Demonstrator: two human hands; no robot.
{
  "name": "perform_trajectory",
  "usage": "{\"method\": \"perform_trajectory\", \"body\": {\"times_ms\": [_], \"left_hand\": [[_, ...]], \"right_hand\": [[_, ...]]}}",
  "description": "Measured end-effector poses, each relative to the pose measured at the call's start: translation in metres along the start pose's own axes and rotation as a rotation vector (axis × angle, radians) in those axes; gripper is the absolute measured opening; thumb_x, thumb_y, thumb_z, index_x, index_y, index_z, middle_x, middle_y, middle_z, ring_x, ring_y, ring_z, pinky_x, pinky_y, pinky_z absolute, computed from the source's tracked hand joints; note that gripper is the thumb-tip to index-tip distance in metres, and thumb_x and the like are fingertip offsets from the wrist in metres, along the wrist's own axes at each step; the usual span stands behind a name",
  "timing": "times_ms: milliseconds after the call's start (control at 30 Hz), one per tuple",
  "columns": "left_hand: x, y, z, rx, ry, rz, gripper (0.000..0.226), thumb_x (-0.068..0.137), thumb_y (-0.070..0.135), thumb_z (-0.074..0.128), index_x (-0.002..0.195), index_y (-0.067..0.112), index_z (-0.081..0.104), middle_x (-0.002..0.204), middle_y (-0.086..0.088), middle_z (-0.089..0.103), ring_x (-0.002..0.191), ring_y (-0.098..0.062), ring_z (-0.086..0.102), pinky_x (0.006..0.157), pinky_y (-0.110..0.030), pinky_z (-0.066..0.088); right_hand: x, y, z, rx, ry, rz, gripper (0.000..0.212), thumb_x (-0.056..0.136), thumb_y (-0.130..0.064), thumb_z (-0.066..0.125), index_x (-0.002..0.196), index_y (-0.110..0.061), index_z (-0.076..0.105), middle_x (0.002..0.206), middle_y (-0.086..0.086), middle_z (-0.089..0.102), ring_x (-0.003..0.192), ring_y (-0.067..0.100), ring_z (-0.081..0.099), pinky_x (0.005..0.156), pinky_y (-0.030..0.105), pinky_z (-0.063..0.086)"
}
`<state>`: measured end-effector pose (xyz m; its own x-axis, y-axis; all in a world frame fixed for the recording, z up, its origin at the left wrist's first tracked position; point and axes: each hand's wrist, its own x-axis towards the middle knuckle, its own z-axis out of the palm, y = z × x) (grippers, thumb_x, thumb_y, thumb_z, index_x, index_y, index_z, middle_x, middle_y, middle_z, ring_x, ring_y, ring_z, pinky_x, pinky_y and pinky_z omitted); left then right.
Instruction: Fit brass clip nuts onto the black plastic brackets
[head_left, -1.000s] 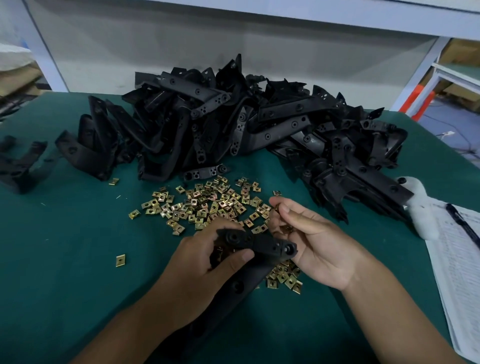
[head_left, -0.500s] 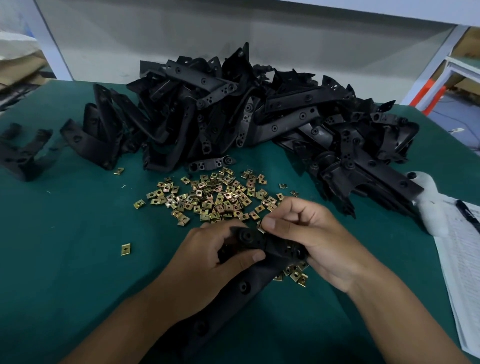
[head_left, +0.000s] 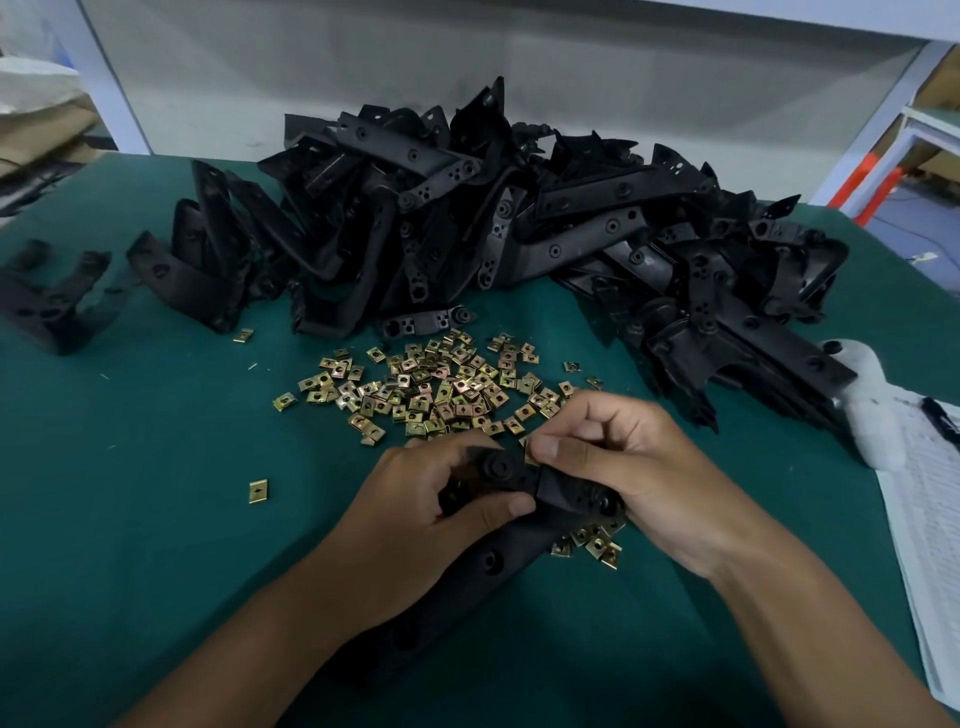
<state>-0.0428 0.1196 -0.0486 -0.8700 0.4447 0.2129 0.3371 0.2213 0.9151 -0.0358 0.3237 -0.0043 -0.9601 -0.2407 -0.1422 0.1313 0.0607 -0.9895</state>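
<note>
A long black plastic bracket (head_left: 498, 558) lies slanted in front of me on the green mat, and my left hand (head_left: 415, 514) grips its upper end. My right hand (head_left: 623, 467) has its fingers curled and pinches a brass clip nut (head_left: 530, 451) against the top edge of that end. Only a sliver of the nut shows between thumb and finger. Beyond my hands a loose heap of brass clip nuts (head_left: 436, 389) is spread over the mat. A big pile of black brackets (head_left: 519, 223) fills the back of the table.
Several brackets (head_left: 47, 301) lie apart at the far left. A single nut (head_left: 258, 491) sits alone left of my hands, and a few nuts (head_left: 597, 543) lie under my right hand. A white cloth (head_left: 867, 415) and a printed sheet (head_left: 935, 545) with a pen (head_left: 940, 415) occupy the right edge.
My right hand came from the nut heap to the bracket's upper end and closed over it with a nut. My left hand kept its grip on the bracket.
</note>
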Motion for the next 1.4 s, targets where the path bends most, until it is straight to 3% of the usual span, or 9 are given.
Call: {"method": "perform_trajectory", "body": {"times_ms": [267, 400, 533, 667, 767, 933, 1067, 1167, 1400], "left_hand": [[-0.003, 0.0, -0.001, -0.091, 0.014, -0.028, 0.043, 0.085, 0.053, 0.069, 0.125, 0.049, 0.056, 0.086, 0.006, 0.072, 0.074, -0.019, 0.069, 0.065, -0.044, 0.058], [-0.003, 0.0, -0.003, -0.163, 0.018, -0.022, 0.035, 0.09, 0.033, 0.073, 0.12, 0.046, 0.061, 0.094, 0.018, 0.072, 0.079, 0.0, 0.069, 0.065, -0.009, 0.049], [-0.001, -0.003, -0.003, -0.205, 0.027, -0.077, 0.035, 0.087, 0.032, 0.076, 0.117, 0.045, 0.062, 0.093, 0.013, 0.071, 0.082, -0.006, 0.071, 0.069, -0.012, 0.052], [0.0, -0.006, -0.005, -0.326, 0.031, -0.127, 0.037, 0.084, 0.037, 0.076, 0.118, 0.04, 0.062, 0.096, -0.001, 0.071, 0.089, -0.022, 0.072, 0.078, -0.036, 0.062], [0.001, -0.007, -0.007, -0.354, 0.032, -0.113, 0.034, 0.084, 0.038, 0.074, 0.115, 0.038, 0.063, 0.094, 0.004, 0.072, 0.082, -0.012, 0.071, 0.067, -0.025, 0.057], [0.002, -0.008, -0.006, -0.316, 0.028, -0.091, 0.025, 0.084, 0.039, 0.073, 0.109, 0.038, 0.066, 0.1, 0.009, 0.072, 0.09, -0.004, 0.069, 0.074, -0.014, 0.052], [0.002, -0.009, -0.007, -0.277, 0.044, -0.093, 0.024, 0.083, 0.044, 0.071, 0.107, 0.041, 0.066, 0.094, 0.013, 0.071, 0.083, -0.001, 0.065, 0.072, -0.013, 0.05], [0.002, -0.007, -0.006, -0.274, 0.048, -0.087, 0.025, 0.083, 0.044, 0.072, 0.107, 0.04, 0.066, 0.093, 0.011, 0.071, 0.083, -0.001, 0.067, 0.071, -0.012, 0.05], [0.005, -0.005, -0.003, -0.381, 0.157, -0.094, 0.018, 0.088, 0.028, 0.076, 0.102, 0.035, 0.066, 0.08, 0.015, 0.068, 0.074, -0.001, 0.063, 0.067, -0.016, 0.052]], "right_hand": [[0.004, 0.005, -0.006, -0.136, 0.049, -0.125, 0.028, 0.09, -0.049, 0.062, 0.091, -0.027, 0.08, 0.106, -0.011, 0.071, 0.105, 0.008, 0.066, 0.087, 0.028, 0.045], [0.009, 0.008, -0.009, 0.048, 0.137, -0.082, 0.022, 0.09, -0.035, 0.062, 0.093, -0.023, 0.079, 0.095, 0.006, 0.061, 0.077, 0.005, 0.055, 0.067, 0.019, 0.043], [0.014, 0.008, -0.014, 0.374, 0.253, -0.033, 0.023, 0.093, -0.016, 0.055, 0.084, -0.019, 0.077, 0.087, -0.004, 0.064, 0.066, 0.007, 0.042, 0.056, 0.02, 0.035], [0.014, 0.007, -0.016, 0.453, 0.302, 0.017, 0.016, 0.089, -0.016, 0.054, 0.087, -0.016, 0.07, 0.084, -0.005, 0.062, 0.064, 0.007, 0.042, 0.057, 0.023, 0.031], [0.015, 0.009, -0.017, 0.46, 0.314, 0.026, 0.012, 0.085, -0.019, 0.057, 0.089, -0.014, 0.067, 0.083, -0.005, 0.061, 0.064, 0.007, 0.042, 0.058, 0.023, 0.03], [0.016, 0.012, -0.019, 0.498, 0.307, 0.02, 0.014, 0.079, -0.019, 0.059, 0.087, -0.015, 0.069, 0.081, -0.005, 0.063, 0.062, 0.007, 0.045, 0.054, 0.021, 0.037], [0.021, 0.018, -0.022, 0.596, 0.316, 0.016, 0.034, 0.085, 0.009, 0.04, 0.095, -0.011, 0.066, 0.092, 0.003, 0.068, 0.071, 0.011, 0.058, 0.062, 0.023, 0.049], [0.023, 0.019, -0.025, 0.715, 0.298, 0.003, 0.05, 0.083, 0.025, 0.026, 0.108, -0.002, 0.06, 0.11, 0.017, 0.074, 0.095, 0.021, 0.073, 0.074, 0.027, 0.059], [0.018, 0.018, -0.025, 0.724, 0.051, -0.053, 0.042, 0.094, 0.013, 0.041, 0.133, 0.0, 0.051, 0.129, 0.023, 0.065, 0.123, 0.032, 0.063, 0.09, 0.029, 0.056]]}}
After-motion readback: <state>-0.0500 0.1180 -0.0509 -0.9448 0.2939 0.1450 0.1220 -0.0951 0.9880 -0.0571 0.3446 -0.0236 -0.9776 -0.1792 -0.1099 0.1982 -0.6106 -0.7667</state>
